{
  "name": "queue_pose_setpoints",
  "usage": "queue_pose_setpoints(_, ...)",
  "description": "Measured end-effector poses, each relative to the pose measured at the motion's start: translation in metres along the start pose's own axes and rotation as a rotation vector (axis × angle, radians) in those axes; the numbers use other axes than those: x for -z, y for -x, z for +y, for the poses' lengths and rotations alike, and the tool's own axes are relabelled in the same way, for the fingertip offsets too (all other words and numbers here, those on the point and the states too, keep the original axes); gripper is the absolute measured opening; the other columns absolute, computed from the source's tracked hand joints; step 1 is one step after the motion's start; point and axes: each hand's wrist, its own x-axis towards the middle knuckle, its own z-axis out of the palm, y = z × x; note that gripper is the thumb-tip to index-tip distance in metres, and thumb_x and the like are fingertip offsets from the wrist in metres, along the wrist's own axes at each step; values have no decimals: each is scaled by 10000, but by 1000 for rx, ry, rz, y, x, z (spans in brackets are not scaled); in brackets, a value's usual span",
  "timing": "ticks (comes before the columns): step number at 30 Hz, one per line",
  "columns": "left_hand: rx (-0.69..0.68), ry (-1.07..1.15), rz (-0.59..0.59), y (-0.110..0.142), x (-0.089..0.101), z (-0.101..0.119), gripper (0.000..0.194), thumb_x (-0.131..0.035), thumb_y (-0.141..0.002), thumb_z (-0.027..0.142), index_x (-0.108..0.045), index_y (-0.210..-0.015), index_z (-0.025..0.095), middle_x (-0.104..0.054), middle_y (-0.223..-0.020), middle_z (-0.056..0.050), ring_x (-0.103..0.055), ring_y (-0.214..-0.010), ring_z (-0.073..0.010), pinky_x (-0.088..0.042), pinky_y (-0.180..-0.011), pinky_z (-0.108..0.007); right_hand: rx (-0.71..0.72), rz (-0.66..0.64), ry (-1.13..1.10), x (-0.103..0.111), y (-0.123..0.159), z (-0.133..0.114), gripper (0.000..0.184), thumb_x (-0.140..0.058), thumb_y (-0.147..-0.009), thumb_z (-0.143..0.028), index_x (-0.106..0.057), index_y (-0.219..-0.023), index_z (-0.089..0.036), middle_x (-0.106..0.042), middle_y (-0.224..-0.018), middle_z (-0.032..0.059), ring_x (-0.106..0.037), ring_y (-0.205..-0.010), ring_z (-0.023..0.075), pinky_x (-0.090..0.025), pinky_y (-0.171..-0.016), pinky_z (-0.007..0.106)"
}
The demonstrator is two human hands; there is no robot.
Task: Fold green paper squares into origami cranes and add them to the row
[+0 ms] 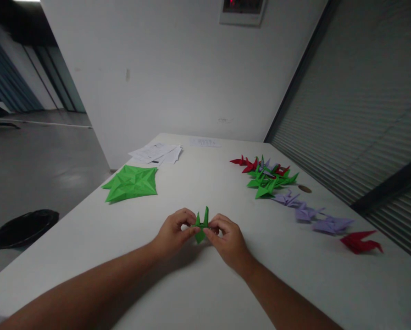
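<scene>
White table [188, 183], pale wall [171, 78] at its far end, slatted blinds [367, 101] along the right. Small green folded paper [200, 236] held up near the middle of the table, toward the near side; 2 narrow points stand upright, a broader point hangs below. Left hand [174, 231] pinches its left side between thumb and fingers; right hand [228, 236] pinches the right side the same way, thumbs close together at the front. Whether the lower tip touches the table, cannot tell

Left of the hands, well apart: creased green sheets [133, 183], overlapping, lying near the left edge. Just beyond them, loose printed papers [155, 152]; another printed sheet [205, 142] flat near the wall

Right side: heaped paper cranes [269, 176] in green, red and purple, too tangled to count. From the heap toward the near side, a row of 3 purple cranes [307, 214], then 1 red crane [360, 242] nearest. Brown oval patch [305, 189] beside the heap. On the floor at left, black-lined bin [24, 228]
</scene>
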Motion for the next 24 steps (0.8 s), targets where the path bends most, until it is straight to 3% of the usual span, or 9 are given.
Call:
queue_pose_setpoints(4,203,310,-35,2,-7,-3,337,-836,-805,438,-678,-837,141,-682,-788,-33,-626,-734,-156,-504,-712,-297,-43,-37,-37,0,0,1,210,-701,-855,-202,-597,-673,-205,-553,-672,-20,-515,-628,148,-402,-589,274)
queue_pose_setpoints(8,307,363,-3,2,-9,-2,370,-880,-747,447,-709,-842,132,-696,-766,-25,-615,-704,-145,-498,-700,-288,-88,-154,-77,3,0,5,206,-726,-853,-266,-605,-700,-199,-555,-684,-24,-517,-641,140,-411,-599,268)
queue_pose_setpoints(11,358,366,-51,2,-5,-1,374,-890,-731,452,-727,-826,129,-699,-747,-22,-612,-683,-138,-484,-681,-275,-179,-248,-213,7,0,11,150,-713,-891,-340,-664,-906,-199,-636,-790,4,-595,-729,158,-478,-659,278)
queue_pose_setpoints(14,405,391,-119,3,-4,-1,367,-897,-721,442,-743,-837,131,-707,-758,-24,-616,-676,-137,-476,-658,-263,-241,-229,-388,12,1,17,375,-713,-907,-379,-591,-1230,-232,-687,-1018,56,-669,-881,189,-552,-763,324)
queue_pose_setpoints(16,436,401,-151,4,-5,-1,377,-905,-710,440,-753,-861,130,-712,-763,-27,-614,-664,-134,-477,-645,-260,-236,-189,-434,15,2,18,485,-730,-897,-366,-531,-1324,-254,-672,-1097,71,-674,-889,183,-570,-782,339)
queue_pose_setpoints(24,491,424,-153,6,-8,2,368,-896,-721,432,-770,-892,132,-713,-753,-29,-596,-628,-124,-455,-603,-239,-178,-144,-393,20,1,15,363,-738,-885,-312,-624,-1219,-228,-696,-1027,71,-681,-879,188,-585,-788,347)
